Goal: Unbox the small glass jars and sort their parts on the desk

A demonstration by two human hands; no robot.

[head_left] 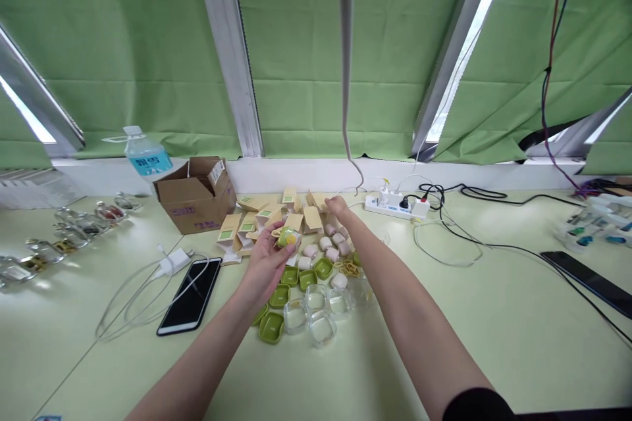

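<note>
My left hand [268,252] is closed around a small green container [288,237] with a yellow round mark and a strap-like loop on its side. At the back of the group, my right hand [337,206] pinches the edge of a small cardboard box [316,200]; its fingertips are partly hidden. More small cardboard boxes [228,229] with green labels lie behind my left hand. Several pale rounded pieces [332,254] are below my right hand. Nearer to me are green square cups [272,327], clear square cups [322,327] and yellowish loops [349,268].
An open brown carton [197,200] and a water bottle [148,154] stand at the back left. A phone [190,296] with a white cable lies left. Glass bottles [47,250] line the far left. A power strip [395,206], black cables and a dark flat device [590,283] are right.
</note>
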